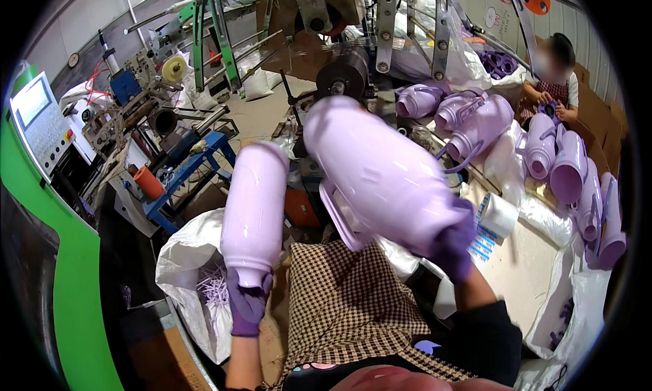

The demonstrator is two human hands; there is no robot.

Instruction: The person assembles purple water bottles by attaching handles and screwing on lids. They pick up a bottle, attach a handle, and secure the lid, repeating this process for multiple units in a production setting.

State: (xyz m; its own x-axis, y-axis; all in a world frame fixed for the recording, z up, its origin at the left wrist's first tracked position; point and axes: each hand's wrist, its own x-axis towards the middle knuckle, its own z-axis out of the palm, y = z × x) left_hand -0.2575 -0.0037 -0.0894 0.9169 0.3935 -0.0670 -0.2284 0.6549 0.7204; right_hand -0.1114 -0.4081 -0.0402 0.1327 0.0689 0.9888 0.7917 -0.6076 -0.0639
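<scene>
My left hand (248,306), in a purple glove, is closed around the narrow neck of a lilac thermos flask shell (255,204). That shell stands nearly upright with its neck down and shows no handle on its visible side. In my right hand (454,245), also gloved in purple, is a second lilac thermos flask shell (380,170), gripped at its lower right end. It is tilted, with its far end up and left, and blurred by motion. A lilac handle (337,218) sits along its underside. The two shells are close together but apart.
A machine with a dark roller (343,73) stands ahead. At right, several lilac flask shells (475,129) lie on a table beside a tape roll (497,215). A co-worker (553,85) sits behind them. Left are a white sack (197,248) of lilac scraps and a green control cabinet (51,255).
</scene>
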